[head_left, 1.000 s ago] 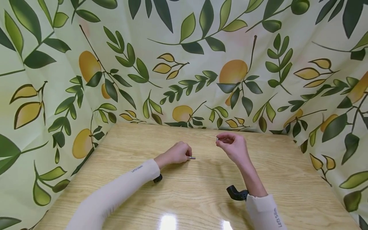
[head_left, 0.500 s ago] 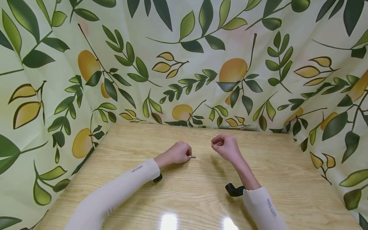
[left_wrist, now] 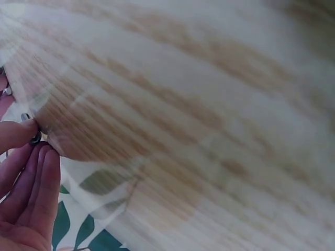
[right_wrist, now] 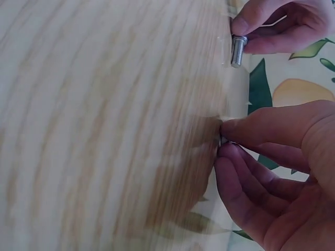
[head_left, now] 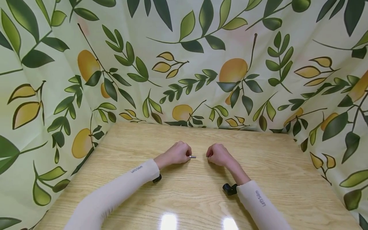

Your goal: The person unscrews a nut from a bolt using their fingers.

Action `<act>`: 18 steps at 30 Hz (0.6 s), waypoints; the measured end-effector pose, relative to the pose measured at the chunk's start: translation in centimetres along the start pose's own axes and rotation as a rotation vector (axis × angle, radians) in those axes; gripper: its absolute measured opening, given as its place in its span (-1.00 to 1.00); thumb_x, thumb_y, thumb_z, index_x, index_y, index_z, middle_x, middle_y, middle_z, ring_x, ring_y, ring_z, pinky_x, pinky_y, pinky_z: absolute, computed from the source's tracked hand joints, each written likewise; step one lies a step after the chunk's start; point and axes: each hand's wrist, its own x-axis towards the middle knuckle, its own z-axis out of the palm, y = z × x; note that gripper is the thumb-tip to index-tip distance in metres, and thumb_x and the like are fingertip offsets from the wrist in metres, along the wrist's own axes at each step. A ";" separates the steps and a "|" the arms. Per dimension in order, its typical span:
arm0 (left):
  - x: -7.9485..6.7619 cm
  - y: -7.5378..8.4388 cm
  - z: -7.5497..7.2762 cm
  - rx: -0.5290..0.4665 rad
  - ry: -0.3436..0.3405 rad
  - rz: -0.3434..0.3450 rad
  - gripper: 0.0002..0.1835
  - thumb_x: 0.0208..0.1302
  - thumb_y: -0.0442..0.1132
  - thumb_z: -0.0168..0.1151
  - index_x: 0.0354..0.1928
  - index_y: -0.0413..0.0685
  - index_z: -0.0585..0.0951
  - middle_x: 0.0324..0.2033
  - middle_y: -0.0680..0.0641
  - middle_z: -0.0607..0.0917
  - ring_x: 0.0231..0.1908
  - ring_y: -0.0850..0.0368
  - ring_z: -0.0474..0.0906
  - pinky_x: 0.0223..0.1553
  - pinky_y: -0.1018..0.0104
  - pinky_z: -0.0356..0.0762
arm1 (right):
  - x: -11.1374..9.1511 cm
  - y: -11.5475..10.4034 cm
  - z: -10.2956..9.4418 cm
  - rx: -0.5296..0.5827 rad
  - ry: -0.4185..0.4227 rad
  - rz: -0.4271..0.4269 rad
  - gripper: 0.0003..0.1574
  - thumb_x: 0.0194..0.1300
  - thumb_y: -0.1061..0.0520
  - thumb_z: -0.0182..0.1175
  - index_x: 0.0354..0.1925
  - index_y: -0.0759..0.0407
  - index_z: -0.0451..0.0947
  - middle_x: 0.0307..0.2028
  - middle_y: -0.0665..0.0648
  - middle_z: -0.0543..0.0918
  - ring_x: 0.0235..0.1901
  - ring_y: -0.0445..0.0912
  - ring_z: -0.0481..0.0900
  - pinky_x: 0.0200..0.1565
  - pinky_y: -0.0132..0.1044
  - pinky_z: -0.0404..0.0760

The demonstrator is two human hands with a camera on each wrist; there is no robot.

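My left hand (head_left: 177, 153) pinches a short silvery bolt (right_wrist: 238, 52) between thumb and fingertips, low over the wooden table (head_left: 184, 188). The bolt's threaded shank points toward my right hand, while its other end is partly covered by the fingers. A little to the right, my right hand (head_left: 219, 154) pinches a small silvery metal piece (right_wrist: 224, 139). Fingertips hide most of that piece, so its kind cannot be made out. A short gap separates it from the bolt's tip. In the left wrist view the bolt (left_wrist: 34, 137) shows between thumb and fingers.
Behind the table and along both sides hangs a cloth (head_left: 198, 64) printed with leaves and fruit. Black wrist devices (head_left: 230, 189) sit beneath the forearms. Two bright reflections lie on the table's near part.
My right hand has come down and left, bringing its small metal piece close to the bolt's tip. The left hand has stayed in place, holding the bolt.
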 end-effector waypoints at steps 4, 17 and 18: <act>0.0 0.1 -0.1 0.002 -0.002 0.008 -0.95 0.25 -0.27 0.43 -0.30 -0.08 0.81 -0.42 0.07 0.79 -0.40 0.29 0.58 -0.31 0.46 0.59 | 0.1 0.0 0.1 -0.011 -0.019 0.009 -0.88 0.07 0.37 0.39 -0.40 0.18 0.75 -0.45 0.04 0.73 -0.42 -0.15 0.53 -0.30 -0.28 0.58; -1.1 -1.7 -1.2 -0.089 -0.010 -0.139 -0.63 0.22 0.02 0.49 -0.09 -0.10 0.79 -0.21 0.01 0.81 -0.19 0.18 0.65 -0.08 0.26 0.65 | -0.9 1.9 -3.0 0.030 -0.061 0.046 -0.74 0.33 0.17 0.32 -0.07 0.29 0.71 -0.23 0.17 0.77 -0.22 -0.01 0.68 -0.15 -0.11 0.67; -1.4 -2.3 -1.6 -0.076 0.002 -0.157 -0.54 0.23 0.09 0.48 0.00 -0.11 0.77 -0.12 -0.02 0.82 -0.12 0.12 0.69 -0.02 0.19 0.68 | -1.1 2.2 -3.6 0.035 -0.061 0.050 -0.72 0.36 0.15 0.29 -0.04 0.29 0.70 -0.21 0.20 0.77 -0.20 0.01 0.69 -0.16 -0.09 0.67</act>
